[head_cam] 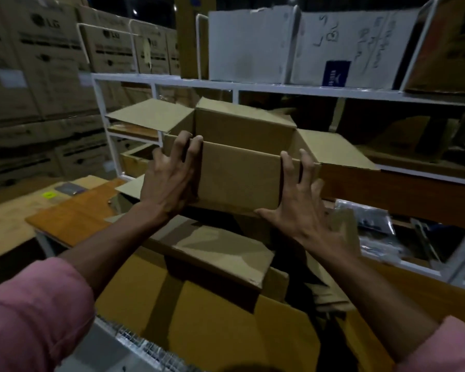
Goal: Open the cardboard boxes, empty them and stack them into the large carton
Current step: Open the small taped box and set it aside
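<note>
Both hands are up at chest height on a small open cardboard box point(239, 173), one at each end of its near wall. Left hand point(169, 181) has its fingertips hooked over the top edge at the near left corner while the palm lies against the side, so it grips the box; right hand point(304, 208) is spread wide with straight fingers laid flat on the right end, thumb running under the bottom edge, pressing and propping more than clutching. Held this way, squeezed between two palms with its mouth upward and its flaps splayed outward, the box looks ready to be lowered straight down, and I'd judge that is the point: directly beneath it gapes the large carton point(199, 326), its tan wall closest to the person, with another opened box point(220, 253) already lying inside at a tilt. Nothing shows inside the held box from where its far wall is visible, though its floor is hidden by the near wall, so I cannot swear it is emptied. Behind stands a white shelf rack point(253, 88) carrying pale boxes above and dark, blurred clutter below; some plastic-wrapped items point(371, 224) lie at the right, too murky to name. Stacked printed cartons point(38, 76) fill the left background. Pink sleeves point(30, 312) are cut off at the frame's bottom.
</note>
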A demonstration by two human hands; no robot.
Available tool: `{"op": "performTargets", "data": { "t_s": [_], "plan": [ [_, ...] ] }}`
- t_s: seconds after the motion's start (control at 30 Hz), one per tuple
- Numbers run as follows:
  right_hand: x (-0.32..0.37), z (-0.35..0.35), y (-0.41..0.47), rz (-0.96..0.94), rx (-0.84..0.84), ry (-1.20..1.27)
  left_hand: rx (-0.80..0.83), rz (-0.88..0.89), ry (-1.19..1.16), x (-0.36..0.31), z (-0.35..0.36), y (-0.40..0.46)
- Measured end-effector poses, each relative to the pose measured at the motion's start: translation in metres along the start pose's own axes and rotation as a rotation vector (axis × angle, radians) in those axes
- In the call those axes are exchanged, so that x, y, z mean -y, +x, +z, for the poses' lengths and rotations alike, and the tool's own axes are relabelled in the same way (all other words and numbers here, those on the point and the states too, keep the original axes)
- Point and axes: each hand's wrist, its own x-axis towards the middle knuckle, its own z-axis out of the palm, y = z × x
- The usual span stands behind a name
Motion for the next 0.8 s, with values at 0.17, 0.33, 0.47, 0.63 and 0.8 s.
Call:
{"op": "performTargets", "data": {
  "t_s": [0.17, 0.33, 0.47, 0.63, 0.8],
  "plan": [
    [0.008, 0.033, 0.000, 0.058, 0.076, -0.070, 0.070, 0.029, -0.028, 0.020, 0.038, 0.011],
    [0.012, 0.045, 0.002, 0.061, 0.158, -0.180, 0.142, 0.047, -0.113, 0.032, 0.075, 0.013],
    [0.018, 0.056, -0.002, 0.095, 0.201, -0.194, 0.161, 0.082, -0.171, 0.043, 0.092, 0.016],
    [0.033, 0.061, -0.010, 0.185, 0.281, -0.233, 0.235, 0.144, -0.210, 0.055, 0.111, 0.021],
    [0.038, 0.057, -0.006, 0.262, 0.436, -0.299, 0.387, 0.201, -0.237, 0.059, 0.126, 0.029]
  ]
}}
